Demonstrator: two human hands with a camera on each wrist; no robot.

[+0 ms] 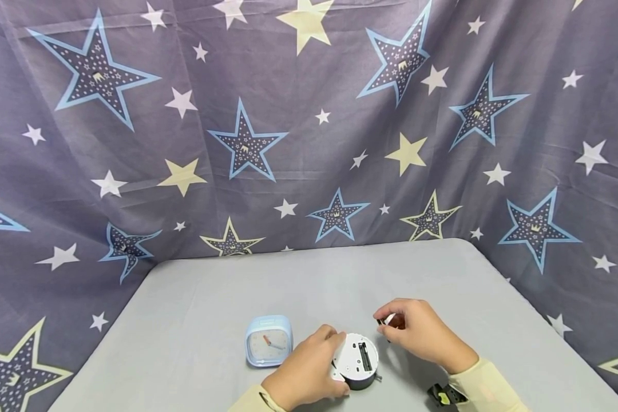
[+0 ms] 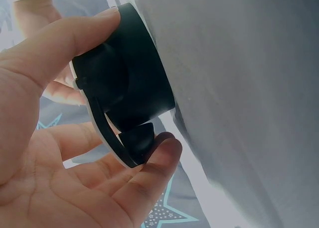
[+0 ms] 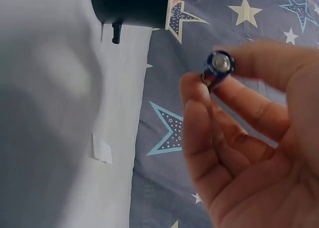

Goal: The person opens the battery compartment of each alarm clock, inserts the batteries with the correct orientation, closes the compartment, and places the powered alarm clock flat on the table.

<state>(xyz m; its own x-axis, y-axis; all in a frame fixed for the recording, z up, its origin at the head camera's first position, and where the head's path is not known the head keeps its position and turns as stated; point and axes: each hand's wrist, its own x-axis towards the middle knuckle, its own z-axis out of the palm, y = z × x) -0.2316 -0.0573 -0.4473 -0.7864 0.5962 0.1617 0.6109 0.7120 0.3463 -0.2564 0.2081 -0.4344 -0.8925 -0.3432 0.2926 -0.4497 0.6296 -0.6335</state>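
Battery (image 3: 220, 63) at lower centre-right of head frame, pinched in right hand (image 1: 417, 332), above and right of slot (image 1: 365, 356). Slot's long axis near-vertical; left hand (image 1: 309, 366) grips round device (image 1: 347, 357).

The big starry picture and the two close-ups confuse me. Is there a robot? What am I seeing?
No robot here, just a person working bare-handed. The wide picture comes from a camera on the person's head; each close-up comes from a camera on one wrist. A light blue clock stands on the grey table. The left grip, meaning that hand, holds a round object with a black side and a white top that has a long slot. The right grip pinches a battery, whose shiny end shows in the right wrist picture.
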